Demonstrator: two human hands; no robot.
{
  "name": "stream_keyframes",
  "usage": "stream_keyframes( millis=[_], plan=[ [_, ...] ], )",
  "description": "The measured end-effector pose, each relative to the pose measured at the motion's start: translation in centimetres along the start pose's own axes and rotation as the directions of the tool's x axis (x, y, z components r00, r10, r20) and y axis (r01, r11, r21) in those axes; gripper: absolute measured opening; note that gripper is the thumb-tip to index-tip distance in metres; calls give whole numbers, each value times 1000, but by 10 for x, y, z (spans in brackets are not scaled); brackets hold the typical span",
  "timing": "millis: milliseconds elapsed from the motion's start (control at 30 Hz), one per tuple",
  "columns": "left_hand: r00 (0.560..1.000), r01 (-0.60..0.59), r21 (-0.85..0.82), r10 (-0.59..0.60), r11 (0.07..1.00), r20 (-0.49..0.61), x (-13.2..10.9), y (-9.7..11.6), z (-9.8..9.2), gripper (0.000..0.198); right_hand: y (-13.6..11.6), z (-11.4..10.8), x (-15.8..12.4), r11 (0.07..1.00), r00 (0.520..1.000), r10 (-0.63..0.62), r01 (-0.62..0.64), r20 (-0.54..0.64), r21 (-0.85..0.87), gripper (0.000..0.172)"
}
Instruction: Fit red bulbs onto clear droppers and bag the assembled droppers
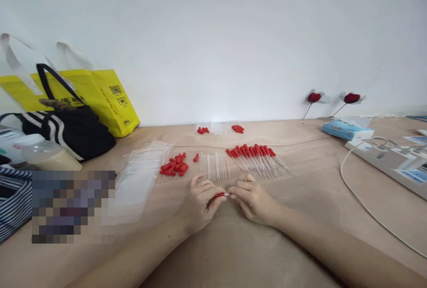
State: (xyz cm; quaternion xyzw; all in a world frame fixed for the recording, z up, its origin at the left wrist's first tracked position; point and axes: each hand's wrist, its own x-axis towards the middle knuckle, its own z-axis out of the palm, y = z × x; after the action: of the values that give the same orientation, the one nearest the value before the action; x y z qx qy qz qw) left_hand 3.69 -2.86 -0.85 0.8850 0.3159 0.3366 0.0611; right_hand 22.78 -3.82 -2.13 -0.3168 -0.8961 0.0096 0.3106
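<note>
Between thumb and fingers, my left hand (204,201) pinches a red rubber bulb (218,195). My right hand (251,199) is closed on a clear dropper tube (227,194), whose end meets the bulb's mouth; most of the tube is hidden by the fingers. Just beyond my hands lies a row of bare clear tubes (213,166). To its right, several droppers with red bulbs fitted (256,157) lie fanned side by side. A heap of loose red bulbs (175,165) sits left of the tubes, with a single bulb (196,158) apart from it.
Clear zip bags (138,181) lie at left. Near the wall, another clear bag (218,128) holds red bulbs and tubes. A yellow bag (116,101), black bag (73,132) and bottle (50,154) stand far left. At right are a tissue pack (347,130), power strip (400,170) and white cable (362,206).
</note>
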Motion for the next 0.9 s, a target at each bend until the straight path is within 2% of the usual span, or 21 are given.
stream_keyframes(
  millis=[167,333,433,500,567,633,700,800,900],
  plan=[
    [995,76,-14,-75,997,60,2,-5,-4,12,1,-12,9,993,991,29,-13,130,-118,18],
    [981,150,-52,-142,987,131,1,-9,-4,15,-1,-18,14,997,969,80,-74,232,-36,21],
    [984,160,22,-161,987,79,1,-11,-10,22,4,-20,16,994,969,110,-113,220,-2,20],
    [983,180,138,-182,974,3,6,-15,-17,36,12,-19,19,976,963,211,-217,167,17,20],
    [972,234,280,-232,931,-38,14,-22,-25,35,23,-16,26,917,913,395,-398,105,12,24],
    [949,300,410,-315,861,-33,24,-34,-32,23,33,-11,35,820,816,572,-571,78,-43,25],
    [915,359,511,-403,781,-26,36,-47,-36,20,41,-3,45,773,771,634,-630,61,-76,21],
    [863,398,620,-506,676,-3,51,-64,-36,24,46,8,57,733,733,679,-671,45,-111,19],
    [818,405,676,-575,615,33,60,-72,-31,32,46,15,65,698,701,712,-701,41,-146,17]
  ],
)
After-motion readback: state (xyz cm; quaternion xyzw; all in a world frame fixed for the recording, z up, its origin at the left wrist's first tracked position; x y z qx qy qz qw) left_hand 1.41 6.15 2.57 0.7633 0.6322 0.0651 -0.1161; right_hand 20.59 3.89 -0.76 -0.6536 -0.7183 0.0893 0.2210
